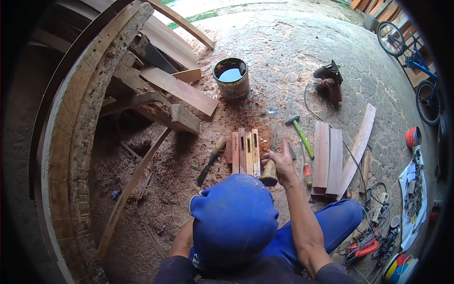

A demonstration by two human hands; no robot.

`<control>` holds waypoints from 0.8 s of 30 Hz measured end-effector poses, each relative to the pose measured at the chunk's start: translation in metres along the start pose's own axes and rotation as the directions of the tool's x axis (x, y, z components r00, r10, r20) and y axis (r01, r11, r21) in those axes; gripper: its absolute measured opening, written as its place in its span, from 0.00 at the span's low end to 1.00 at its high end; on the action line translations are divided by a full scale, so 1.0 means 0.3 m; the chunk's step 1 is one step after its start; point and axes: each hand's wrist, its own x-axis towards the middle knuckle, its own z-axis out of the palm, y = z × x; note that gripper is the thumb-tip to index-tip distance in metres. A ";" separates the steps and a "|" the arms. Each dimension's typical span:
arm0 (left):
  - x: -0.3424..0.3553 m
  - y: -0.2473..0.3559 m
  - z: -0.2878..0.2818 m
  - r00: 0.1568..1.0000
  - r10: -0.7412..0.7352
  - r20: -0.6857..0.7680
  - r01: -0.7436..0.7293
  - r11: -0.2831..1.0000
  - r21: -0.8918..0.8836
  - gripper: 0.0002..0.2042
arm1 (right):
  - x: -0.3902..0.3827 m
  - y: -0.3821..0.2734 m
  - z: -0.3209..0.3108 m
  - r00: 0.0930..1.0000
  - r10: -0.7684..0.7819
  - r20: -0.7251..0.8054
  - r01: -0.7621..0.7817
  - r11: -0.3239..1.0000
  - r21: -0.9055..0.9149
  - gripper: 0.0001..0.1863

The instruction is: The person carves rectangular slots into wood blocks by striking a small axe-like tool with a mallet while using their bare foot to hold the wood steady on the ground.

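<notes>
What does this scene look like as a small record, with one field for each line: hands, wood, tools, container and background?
Right hand: holds a wooden-handled tool, hand just right of the narrow wooden pieces
Left hand: hidden behind the blue head covering
Wood: narrow wooden pieces side by side, some slotted; pale planks farther right
Tools: green-handled hammer on the ground; handsaw among timber at upper left
Container: dark bucket with liquid inside
Background: blue bicycle at upper right
</notes>
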 end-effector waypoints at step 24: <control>-0.363 0.614 0.121 0.684 0.723 0.096 -0.677 0.582 0.450 0.19 | 0.003 -0.007 0.014 0.996 -0.079 0.042 0.083 0.990 -0.116 0.19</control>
